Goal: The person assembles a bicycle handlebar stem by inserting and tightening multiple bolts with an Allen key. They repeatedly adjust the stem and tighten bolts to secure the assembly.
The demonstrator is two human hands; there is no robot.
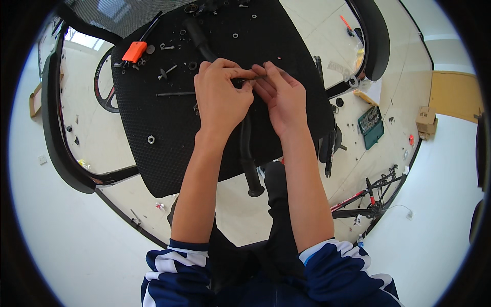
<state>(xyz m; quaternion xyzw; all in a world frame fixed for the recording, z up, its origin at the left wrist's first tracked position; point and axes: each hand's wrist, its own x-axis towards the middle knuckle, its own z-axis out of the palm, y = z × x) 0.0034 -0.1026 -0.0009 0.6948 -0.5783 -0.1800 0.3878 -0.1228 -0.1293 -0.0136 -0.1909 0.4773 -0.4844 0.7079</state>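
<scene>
Over the black chair seat, both hands meet with their fingertips close together. My left hand is closed in a pinch, and my right hand curls around from the other side with its thumb and index finger together. A thin, small dark piece shows between the fingertips; its kind is too small to make out. Beneath the hands lies a black bicycle handlebar with thick grips, its middle hidden by my left hand. A thin dark rod reaches out beside my left hand.
On the seat lie an orange hex key holder, a silver nut, a washer and several bolts. Curved chair armrests rise on both sides. Right, on the floor, are a green case and a bicycle frame.
</scene>
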